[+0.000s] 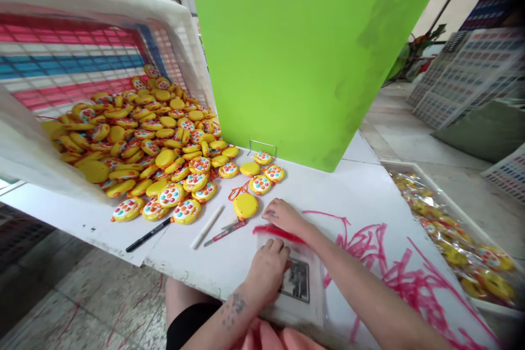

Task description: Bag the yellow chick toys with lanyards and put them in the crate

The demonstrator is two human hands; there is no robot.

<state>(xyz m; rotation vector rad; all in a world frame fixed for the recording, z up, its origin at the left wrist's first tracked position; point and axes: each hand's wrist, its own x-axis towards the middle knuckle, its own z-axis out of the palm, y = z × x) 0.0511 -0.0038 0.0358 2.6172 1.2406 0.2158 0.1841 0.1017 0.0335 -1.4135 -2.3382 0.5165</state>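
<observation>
Coral garment (283, 339). Left hand (267, 265), curled on red-edged bag (315, 287); right hand (286, 217), 1 o'clock, bent; grips unclear. Step, seemingly: bag handling; next likely needs fingertip control.

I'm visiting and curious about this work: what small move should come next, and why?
Perhaps the right hand should pinch and gently lift the red strip: that hand is beside it, while the left hand lies over the clear plastic and could steady it.

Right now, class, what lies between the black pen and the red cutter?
In the head view, a slim white stick lies between the black pen and the red cutter.
</observation>
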